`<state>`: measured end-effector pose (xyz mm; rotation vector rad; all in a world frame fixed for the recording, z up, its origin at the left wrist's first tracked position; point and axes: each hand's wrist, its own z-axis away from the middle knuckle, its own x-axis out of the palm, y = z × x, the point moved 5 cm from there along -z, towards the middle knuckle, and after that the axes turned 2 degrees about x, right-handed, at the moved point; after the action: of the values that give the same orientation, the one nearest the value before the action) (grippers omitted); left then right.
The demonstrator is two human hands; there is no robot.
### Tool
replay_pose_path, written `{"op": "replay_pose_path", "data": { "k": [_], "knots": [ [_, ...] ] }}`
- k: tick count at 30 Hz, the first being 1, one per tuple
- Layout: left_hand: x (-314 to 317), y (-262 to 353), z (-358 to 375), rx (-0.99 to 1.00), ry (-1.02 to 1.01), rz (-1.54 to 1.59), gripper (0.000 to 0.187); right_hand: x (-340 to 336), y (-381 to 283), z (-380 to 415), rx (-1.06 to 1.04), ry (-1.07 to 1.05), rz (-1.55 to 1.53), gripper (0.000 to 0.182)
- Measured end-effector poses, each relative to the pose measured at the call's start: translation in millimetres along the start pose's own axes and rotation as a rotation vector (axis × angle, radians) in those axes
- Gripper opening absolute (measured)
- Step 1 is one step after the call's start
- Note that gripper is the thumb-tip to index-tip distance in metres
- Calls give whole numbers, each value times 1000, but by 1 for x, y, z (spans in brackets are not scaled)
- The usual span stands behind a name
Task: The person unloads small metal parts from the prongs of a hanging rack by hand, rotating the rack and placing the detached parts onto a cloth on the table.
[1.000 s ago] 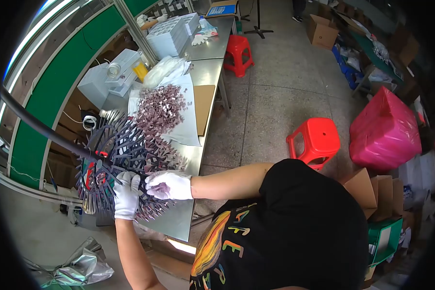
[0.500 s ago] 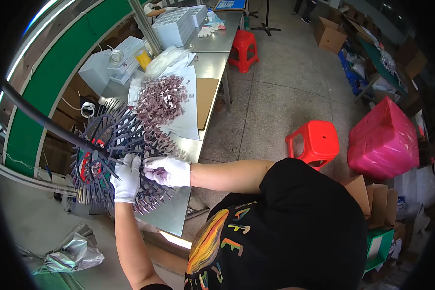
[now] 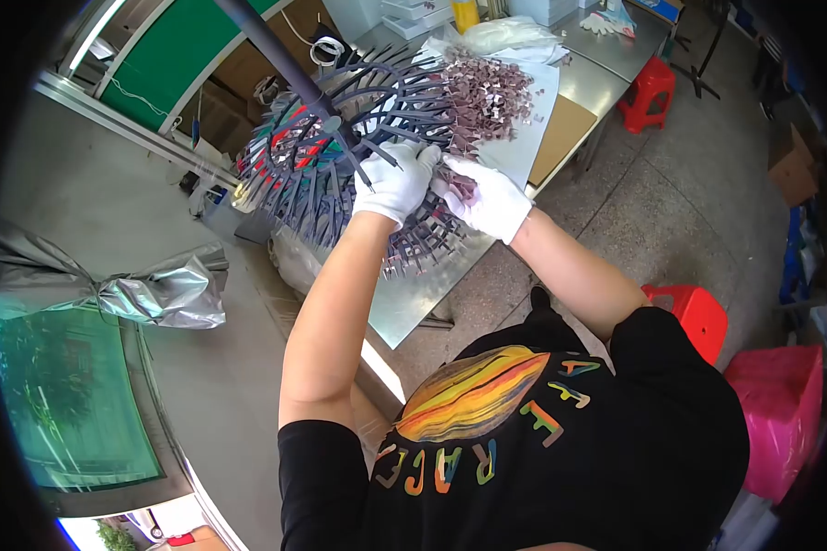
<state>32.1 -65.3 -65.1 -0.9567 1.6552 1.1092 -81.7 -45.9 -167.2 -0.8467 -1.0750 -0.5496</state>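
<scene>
A round rack [image 3: 423, 115] with many dark, finger-like prongs stands over the table, and small mauve metallic pieces sit along its prongs. My left hand [image 3: 393, 185], in a white glove, is among the near prongs with its fingers bent and closed; what its fingertips grip is hidden. Just to the right, my white-gloved right hand [image 3: 494, 202] is closed around a few small mauve pieces [image 3: 464, 190], its fingertips close to the left hand's. Behind the hands, a heap of similar mauve pieces [image 3: 492, 96] lies on a white sheet [image 3: 544, 87].
A dark post [image 3: 280, 50] slants in front of the rack. Brown cardboard [image 3: 565, 138] lies along the metal table [image 3: 404, 308]. Red stools [image 3: 651, 96] and a pink wrapped bundle [image 3: 774, 418] stand on the floor. Silvery sheeting [image 3: 170, 289] hangs at left.
The view has swung left and down, so the rack, heap and hands appear farther right and higher. Both hands stay close together at the rack's near prongs.
</scene>
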Motion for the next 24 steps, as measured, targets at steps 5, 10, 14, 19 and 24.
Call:
{"op": "replay_pose_path", "data": {
  "k": [5, 10, 14, 19, 24],
  "knots": [
    [1, -2, -3, -19, -22, 19, 36, -11, -3, -8, 92, -44, 17, 14],
    [3, -4, -8, -36, -81, 29, 33, -1, -9, -3, 90, 50, 61, 14],
    [6, -9, -7, 7, 16, 20, 27, -13, -17, -12, 225, -101, 63, 15],
    [-23, 21, -3, 54, 288, 71, 19, -17, -47, -8, 338, -107, 88, 27],
    [9, 7, -28, -139, 1, 62, 20, -14, -56, -37, 458, -107, 228, 21]
  ]
}}
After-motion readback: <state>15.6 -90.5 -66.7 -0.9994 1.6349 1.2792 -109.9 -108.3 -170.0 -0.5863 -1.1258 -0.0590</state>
